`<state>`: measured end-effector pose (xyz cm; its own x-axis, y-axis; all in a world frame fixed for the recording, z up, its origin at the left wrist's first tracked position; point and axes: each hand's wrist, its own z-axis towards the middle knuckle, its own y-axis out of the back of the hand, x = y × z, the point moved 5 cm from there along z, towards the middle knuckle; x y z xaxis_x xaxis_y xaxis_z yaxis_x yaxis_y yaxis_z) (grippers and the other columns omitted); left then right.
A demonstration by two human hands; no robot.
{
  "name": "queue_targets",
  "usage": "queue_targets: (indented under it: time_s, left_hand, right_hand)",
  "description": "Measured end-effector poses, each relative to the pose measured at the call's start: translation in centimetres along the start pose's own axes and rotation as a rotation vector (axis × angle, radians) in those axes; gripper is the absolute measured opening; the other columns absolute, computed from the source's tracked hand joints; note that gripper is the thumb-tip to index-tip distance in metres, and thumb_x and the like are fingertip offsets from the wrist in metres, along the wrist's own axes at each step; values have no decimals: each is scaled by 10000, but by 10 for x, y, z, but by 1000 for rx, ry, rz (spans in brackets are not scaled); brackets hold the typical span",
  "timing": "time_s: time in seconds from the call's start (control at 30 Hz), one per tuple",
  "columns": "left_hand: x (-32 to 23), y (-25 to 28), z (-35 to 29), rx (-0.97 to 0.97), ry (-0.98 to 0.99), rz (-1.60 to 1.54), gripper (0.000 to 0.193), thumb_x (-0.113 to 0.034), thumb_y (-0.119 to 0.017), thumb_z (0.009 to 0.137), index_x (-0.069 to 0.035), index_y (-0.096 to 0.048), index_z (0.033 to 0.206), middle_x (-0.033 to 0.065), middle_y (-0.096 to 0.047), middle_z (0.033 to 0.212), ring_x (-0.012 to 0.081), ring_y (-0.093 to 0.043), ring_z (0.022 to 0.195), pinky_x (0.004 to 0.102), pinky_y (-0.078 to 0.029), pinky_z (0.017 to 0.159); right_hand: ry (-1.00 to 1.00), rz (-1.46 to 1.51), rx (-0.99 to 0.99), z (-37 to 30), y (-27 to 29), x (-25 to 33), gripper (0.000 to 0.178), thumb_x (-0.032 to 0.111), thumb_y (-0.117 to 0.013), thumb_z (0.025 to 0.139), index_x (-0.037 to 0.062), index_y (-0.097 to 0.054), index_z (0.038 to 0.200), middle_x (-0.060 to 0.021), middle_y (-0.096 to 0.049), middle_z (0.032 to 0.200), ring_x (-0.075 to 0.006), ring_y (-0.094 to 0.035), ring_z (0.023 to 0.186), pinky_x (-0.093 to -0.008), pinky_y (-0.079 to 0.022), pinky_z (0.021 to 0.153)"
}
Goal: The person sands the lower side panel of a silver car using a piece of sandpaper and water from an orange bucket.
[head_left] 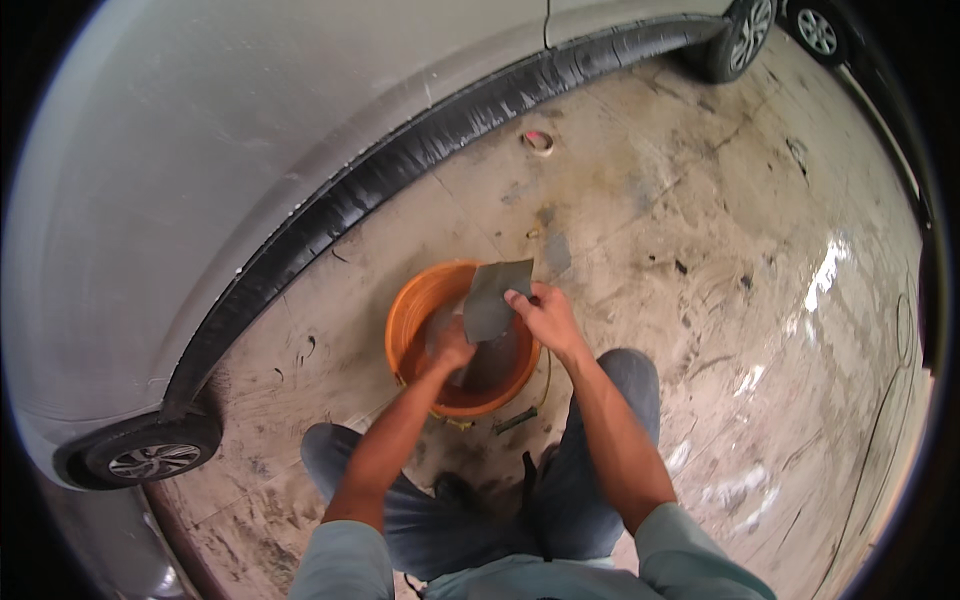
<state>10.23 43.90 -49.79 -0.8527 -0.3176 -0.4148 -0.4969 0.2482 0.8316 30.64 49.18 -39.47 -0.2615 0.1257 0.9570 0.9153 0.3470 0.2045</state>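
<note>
A dark grey sheet that looks like sandpaper (pixel 487 305) is held up over an orange bucket (pixel 398 325). My right hand (pixel 548 318) pinches its right edge, thumb on top. My left hand (pixel 452 348) is lower, inside the bucket's rim and beside the sheet's lower left edge. Its fingers look curled but are blurred, and a pale, flat-looking thing shows around them; I cannot make out what it is. Murky grey water (pixel 495 365) lies in the bucket. The bucket stands on the floor between my knees, its handle (pixel 517 420) hanging down on the near side.
A silver-grey car (pixel 260 110) with a dark lower sill (pixel 370 180) runs along the left and far side. A roll of tape (pixel 538 143) lies on the stained, partly wet floor (pixel 690 260). A dark car's wheel (pixel 817 33) is at far right; a thin cable (pixel 870 450) trails at right.
</note>
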Motion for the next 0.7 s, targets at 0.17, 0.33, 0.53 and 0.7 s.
queue_targets:
  time_s: [0.17, 0.33, 0.53, 0.7]
  left_hand:
    - [37, 57, -29, 279, 107, -265, 494, -121, -733, 793, 12, -540, 1228, 143, -667, 1052, 208, -646, 907, 330, -523, 781]
    - [36, 125, -44, 343, 167, -677, 272, -100, -625, 905, -15, -583, 1160, 60, -680, 992, 117, -650, 817, 260, -528, 685]
    - [-2, 170, -59, 43, 51, -1086, 155, -157, -582, 954, -46, -572, 1061, 14, -653, 916, 73, -612, 813, 242, -504, 685]
    - [-18, 165, -62, -6, -19, -1300, 139, -163, -564, 967, -52, -572, 1049, 10, -644, 959, 78, -612, 829, 252, -518, 707]
  right_hand:
    - [103, -231, -80, 3, -7, -11, 307, 299, -636, 855, -4, -636, 903, -249, -619, 807, -416, -618, 806, -442, -485, 728]
    - [59, -257, 19, 5, -13, -4, 372, 343, -625, 863, -23, -628, 926, -257, -632, 858, -417, -623, 854, -451, -491, 765]
    - [61, -498, 104, 4, -28, -13, 546, 450, -612, 874, -31, -586, 1131, -250, -637, 1062, -399, -596, 1041, -425, -470, 885]
    - [-55, 450, 94, 9, -27, 8, 490, 387, -598, 931, -7, -559, 1219, -122, -665, 1034, -226, -620, 1005, -323, -465, 870]
